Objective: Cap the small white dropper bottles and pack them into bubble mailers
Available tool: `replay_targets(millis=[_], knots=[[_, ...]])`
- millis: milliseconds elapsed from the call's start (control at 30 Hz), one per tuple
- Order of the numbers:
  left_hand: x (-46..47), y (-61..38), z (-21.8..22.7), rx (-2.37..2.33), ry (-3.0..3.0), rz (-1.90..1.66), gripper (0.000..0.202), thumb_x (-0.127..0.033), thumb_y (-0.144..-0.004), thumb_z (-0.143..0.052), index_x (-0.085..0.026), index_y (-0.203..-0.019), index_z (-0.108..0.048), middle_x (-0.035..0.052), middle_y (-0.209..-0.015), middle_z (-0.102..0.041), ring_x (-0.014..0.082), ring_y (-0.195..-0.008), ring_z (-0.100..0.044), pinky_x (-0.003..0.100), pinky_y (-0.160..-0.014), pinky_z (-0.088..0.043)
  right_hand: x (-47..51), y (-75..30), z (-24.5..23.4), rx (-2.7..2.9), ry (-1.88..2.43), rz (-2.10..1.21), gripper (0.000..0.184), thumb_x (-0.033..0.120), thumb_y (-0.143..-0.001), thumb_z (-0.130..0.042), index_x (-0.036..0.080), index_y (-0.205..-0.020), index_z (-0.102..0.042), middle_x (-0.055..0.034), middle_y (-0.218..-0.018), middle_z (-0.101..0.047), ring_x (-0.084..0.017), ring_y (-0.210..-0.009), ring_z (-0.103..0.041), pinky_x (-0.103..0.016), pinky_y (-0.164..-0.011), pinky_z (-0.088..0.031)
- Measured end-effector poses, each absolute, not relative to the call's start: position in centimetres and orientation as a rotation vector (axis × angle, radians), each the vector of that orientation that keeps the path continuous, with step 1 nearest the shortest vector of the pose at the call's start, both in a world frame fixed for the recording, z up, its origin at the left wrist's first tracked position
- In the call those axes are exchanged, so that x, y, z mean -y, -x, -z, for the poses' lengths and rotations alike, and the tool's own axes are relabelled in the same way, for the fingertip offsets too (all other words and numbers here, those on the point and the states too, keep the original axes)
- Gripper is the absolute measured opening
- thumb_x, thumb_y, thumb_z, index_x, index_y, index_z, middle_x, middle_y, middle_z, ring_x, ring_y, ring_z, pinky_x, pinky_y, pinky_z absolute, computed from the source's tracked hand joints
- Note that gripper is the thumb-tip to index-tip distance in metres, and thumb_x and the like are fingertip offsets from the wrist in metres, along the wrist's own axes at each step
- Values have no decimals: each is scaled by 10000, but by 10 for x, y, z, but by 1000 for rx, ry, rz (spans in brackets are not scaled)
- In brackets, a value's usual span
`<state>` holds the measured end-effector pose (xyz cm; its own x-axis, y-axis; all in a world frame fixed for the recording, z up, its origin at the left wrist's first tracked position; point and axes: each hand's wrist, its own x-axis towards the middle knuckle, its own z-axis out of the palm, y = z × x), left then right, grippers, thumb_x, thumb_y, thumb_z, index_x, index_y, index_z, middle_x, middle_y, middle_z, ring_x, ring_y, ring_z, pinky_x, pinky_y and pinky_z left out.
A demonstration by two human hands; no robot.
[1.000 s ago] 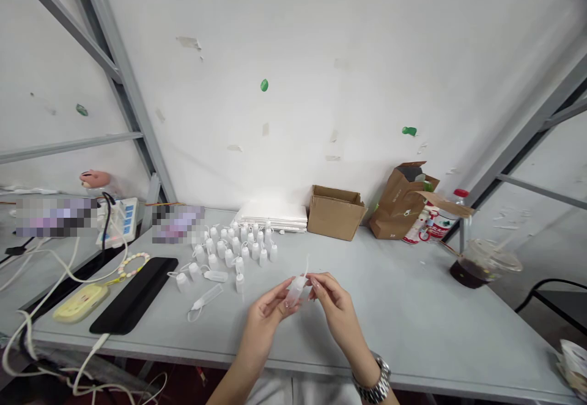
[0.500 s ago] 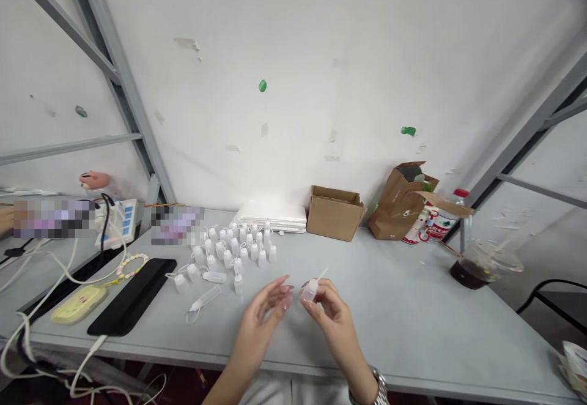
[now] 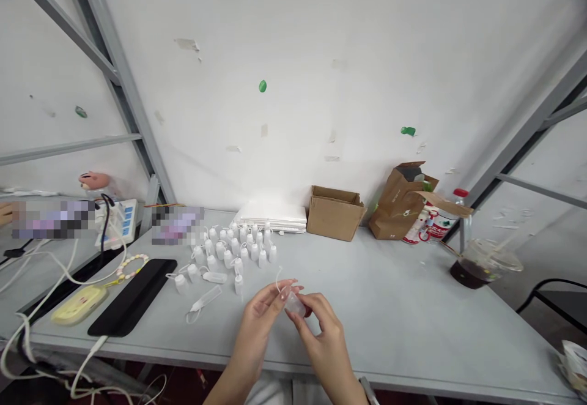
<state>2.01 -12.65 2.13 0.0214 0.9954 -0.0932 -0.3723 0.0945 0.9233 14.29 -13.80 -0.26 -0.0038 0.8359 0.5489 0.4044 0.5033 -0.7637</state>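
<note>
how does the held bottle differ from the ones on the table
The held bottle is tilted in the air between the left hand and right hand; the standing bottles are upright on the table. The held bottle is alone; the standing bottles are clustered. All are small, pale plastic.

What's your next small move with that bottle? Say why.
Probably steady the small translucent plastic bottle in the right hand and draw the thin white strand clear with the left hand, since that strand stands loose beside that hand.

One plastic bottle (image 3: 296, 304) between two hands (image 3: 259, 325) (image 3: 323, 341)
</note>
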Motion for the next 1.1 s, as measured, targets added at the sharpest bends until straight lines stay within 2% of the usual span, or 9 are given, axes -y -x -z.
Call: replay_targets(millis=[267,500,767,867,967,1100], knots=[[123,-20,-18,-759,-678,-1201,272,-380,-721,-669,-138,-843,-702,112,-952,-692,216,-849,-617,335,-769,-480,142,-139,9,1727,1053,-363,164,169,-846,-526,207,-999,-569,-36,-783,-610,-148,-673,-557,-271,-615,-493],[122,-16,-20,-794,-693,-1237,295,-409,-688,-691,-138,-800,-722,117,-939,-710,270,-1054,-568,374,-939,-404,142,-140,2,1731,1067,-230,186,134,-831,-532,212,-998,-557,-24,-754,-575,-150,-669,-531,-277,-597,-477],[123,-13,-22,-834,-801,-1159,324,-404,-691,-680,-131,-860,-725,134,-1004,-705,293,-1074,-562,400,-964,-387,145,-138,8,1813,1042,-92,243,88,-838,-495,187,-1055,-539,-58,-781,-575,-177,-700,-518,-308,-607,-475],[122,-9,-20,-794,-810,-1143,324,-399,-696,-675,-130,-870,-727,140,-1046,-691,306,-1107,-540,416,-973,-375,144,-137,6,1781,1040,-199,183,124,-840,-508,190,-998,-572,-52,-772,-581,-173,-693,-520,-300,-610,-467],[120,-5,-19,-760,-813,-1116,327,-409,-708,-664,-131,-869,-730,148,-1105,-665,317,-1126,-522,424,-965,-377,144,-135,0,1659,1076,-487,71,217,-828,-552,192,-859,-610,-25,-698,-569,-152,-635,-514,-273,-589,-458],[116,2,-17,-728,-783,-1102,347,-421,-714,-661,-128,-886,-728,146,-1055,-687,300,-1119,-534,423,-997,-342,140,-133,-7,1402,1112,-1031,185,361,-797,-586,185,-785,-640,-6,-641,-586,-136,-601,-524,-246,-571,-452]])
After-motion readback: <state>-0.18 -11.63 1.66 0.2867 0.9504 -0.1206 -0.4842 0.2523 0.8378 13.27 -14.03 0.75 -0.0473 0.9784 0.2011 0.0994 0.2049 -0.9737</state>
